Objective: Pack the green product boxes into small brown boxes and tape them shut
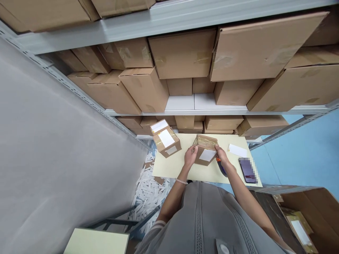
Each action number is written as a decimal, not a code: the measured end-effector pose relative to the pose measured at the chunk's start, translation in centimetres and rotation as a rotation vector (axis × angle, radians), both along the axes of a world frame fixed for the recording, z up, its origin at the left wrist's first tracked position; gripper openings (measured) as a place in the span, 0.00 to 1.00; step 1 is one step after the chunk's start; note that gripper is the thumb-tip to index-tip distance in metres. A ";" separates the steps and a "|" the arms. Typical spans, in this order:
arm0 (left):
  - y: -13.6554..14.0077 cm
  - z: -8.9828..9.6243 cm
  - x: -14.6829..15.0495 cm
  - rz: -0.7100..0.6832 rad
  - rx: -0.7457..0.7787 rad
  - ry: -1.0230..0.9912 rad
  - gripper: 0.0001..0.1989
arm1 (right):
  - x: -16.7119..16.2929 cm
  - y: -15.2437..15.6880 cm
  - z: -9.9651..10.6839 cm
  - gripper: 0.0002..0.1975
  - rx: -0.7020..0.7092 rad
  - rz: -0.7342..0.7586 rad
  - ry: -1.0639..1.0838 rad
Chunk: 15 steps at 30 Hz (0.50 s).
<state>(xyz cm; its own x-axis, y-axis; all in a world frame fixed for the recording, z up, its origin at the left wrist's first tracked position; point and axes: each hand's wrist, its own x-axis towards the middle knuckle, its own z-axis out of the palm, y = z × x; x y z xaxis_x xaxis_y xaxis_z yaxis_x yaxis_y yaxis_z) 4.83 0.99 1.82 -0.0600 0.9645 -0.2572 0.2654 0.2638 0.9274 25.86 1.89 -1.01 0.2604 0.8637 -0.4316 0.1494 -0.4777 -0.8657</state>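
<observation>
- The taped box (202, 145) is over the middle of the bench (169, 168), toward its near side, between the hands.
- Left grip (190, 156) and right grip (221, 154) are clamped on opposite sides of it, thumbs toward the near face.
- For a steady hold, press evenly from both sides; too hard a squeeze could bow the cardboard.
- Keep the thumbs off the white label (207, 155) on the near face, so that its edges do not lift or crease.
- The glossy tape over the top looks slick, so the plain side walls should give the surer hold.
- When turning the box, allow room for the labelled box (167, 141) to the left and the dark tool with an orange edge (221, 167) to the near right.
- The fingers behind the side walls are mostly hidden, as are the box's underside and far face; whether it rests on the bench or is lifted is unclear.
- The right forearm partly covers the tool, so its kind is uncertain.
- The print on the label is too small to read, and the screen of the phone (247, 170) at the right is partly pixelated.
- The open carton (321, 204) at near right is cut off by the picture's edge.
</observation>
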 end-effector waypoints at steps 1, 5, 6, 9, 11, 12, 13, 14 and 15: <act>0.1 0.4 0.0 0.002 0.014 -0.007 0.24 | 0.1 0.0 0.3 0.33 -0.031 -0.016 0.020; 0.9 1.1 0.1 -0.021 0.082 0.029 0.22 | -0.2 -0.2 0.6 0.32 -0.145 -0.041 0.089; 1.3 1.0 0.1 -0.043 0.087 0.064 0.21 | -0.5 -0.3 0.4 0.31 -0.169 -0.045 0.096; 2.4 0.1 0.3 -0.118 0.084 0.122 0.19 | -1.6 -1.3 -0.6 0.29 -0.236 -0.063 0.101; 3.0 -0.5 0.3 -0.161 0.082 0.101 0.18 | -2.2 -2.1 -1.4 0.30 -0.273 -0.066 0.107; 3.2 -0.9 0.1 -0.183 0.082 0.093 0.18 | -2.4 -2.5 -1.8 0.30 -0.283 -0.060 0.112; 3.3 -1.2 -0.1 -0.202 0.081 0.087 0.18 | -2.5 -2.8 -2.1 0.30 -0.286 -0.049 0.117; 3.2 -1.5 -0.4 -0.213 0.080 0.087 0.18 | -2.4 -3.0 -2.4 0.29 -0.284 -0.037 0.118; 2.9 -1.7 -0.8 -0.215 0.080 0.092 0.19 | -2.2 -3.2 -2.6 0.29 -0.276 -0.024 0.115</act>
<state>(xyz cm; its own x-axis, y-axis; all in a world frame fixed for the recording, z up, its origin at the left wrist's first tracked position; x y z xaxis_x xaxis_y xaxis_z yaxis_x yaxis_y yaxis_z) 4.00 3.91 0.08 0.1294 0.9747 -0.1822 0.3917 0.1185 0.9124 23.62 -1.28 -3.63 0.2151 0.7037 -0.6772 0.0439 -0.6997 -0.7131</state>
